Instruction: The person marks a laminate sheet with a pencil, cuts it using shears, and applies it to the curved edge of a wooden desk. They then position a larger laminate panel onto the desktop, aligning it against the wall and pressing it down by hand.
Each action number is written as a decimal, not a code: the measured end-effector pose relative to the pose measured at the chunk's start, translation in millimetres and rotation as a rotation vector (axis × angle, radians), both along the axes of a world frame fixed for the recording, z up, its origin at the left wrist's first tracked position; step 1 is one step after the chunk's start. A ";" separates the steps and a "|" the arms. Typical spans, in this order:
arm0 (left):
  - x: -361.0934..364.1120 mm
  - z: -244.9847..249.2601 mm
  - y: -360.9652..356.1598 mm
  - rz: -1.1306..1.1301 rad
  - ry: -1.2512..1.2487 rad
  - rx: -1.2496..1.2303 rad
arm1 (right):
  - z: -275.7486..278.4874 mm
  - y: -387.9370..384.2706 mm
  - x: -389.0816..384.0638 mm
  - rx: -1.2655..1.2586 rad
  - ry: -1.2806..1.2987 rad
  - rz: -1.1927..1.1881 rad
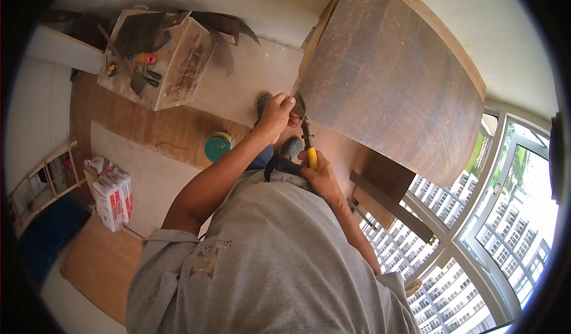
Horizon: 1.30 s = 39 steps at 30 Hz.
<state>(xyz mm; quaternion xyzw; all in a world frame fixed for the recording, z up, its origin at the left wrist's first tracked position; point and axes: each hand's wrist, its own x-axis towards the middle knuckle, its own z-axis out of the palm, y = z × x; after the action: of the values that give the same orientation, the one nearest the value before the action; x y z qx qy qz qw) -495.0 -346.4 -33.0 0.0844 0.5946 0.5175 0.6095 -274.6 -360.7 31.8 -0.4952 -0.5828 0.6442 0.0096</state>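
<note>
Tool (pixel 307 133) with a yellow handle, exact type unclear; dark, narrow shaft. Lies ahead of the grey shirt (pixel 262 251), just beside the near left corner of a large wood-grain panel (pixel 392 78). Long axis runs away from the body, tilting slightly left toward its far end.

Right hand (pixel 322 176) nearer: fingers closed round the yellow handle, shaft projecting forward from the grip. Left hand (pixel 278 117) ahead and to the left, by the far end; fingers curled in close to a dark, curved piece (pixel 300 104). Whether they pinch it, cannot tell; whether that piece belongs to the shaft, also unclear. Panel lies right of the shaft, its broad face spreading away from both hands.

Farther out: grey clogs (pixel 292 147) below the hands, green-lidded tub (pixel 219 147) on the floor left of the left forearm. Beyond, upper left, a worn wooden box (pixel 187 75) bearing loose tools. Window frame (pixel 476 209) off to the right.
</note>
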 end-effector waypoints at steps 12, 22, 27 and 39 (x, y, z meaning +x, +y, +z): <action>-3.0 7.5 -6.5 -0.083 -0.076 -0.059 | -5.2 3.3 -0.8 -0.333 0.062 -0.008; 8.9 -20.5 -15.2 -0.091 -0.094 -0.032 | 16.8 32.4 14.2 -0.430 0.254 0.038; 3.8 -4.5 -13.9 -0.092 -0.167 -0.011 | -22.1 18.2 22.2 -0.602 0.451 -0.049; 3.6 14.1 -9.5 -0.056 -0.212 -0.022 | -24.8 17.1 18.6 -0.376 0.339 -0.011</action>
<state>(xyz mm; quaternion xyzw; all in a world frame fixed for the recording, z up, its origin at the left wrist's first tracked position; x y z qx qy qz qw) -491.5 -355.8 -18.9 0.0389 0.5299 0.4996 0.6841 -256.0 -343.6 7.1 -0.3764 -0.4403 0.8149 0.0185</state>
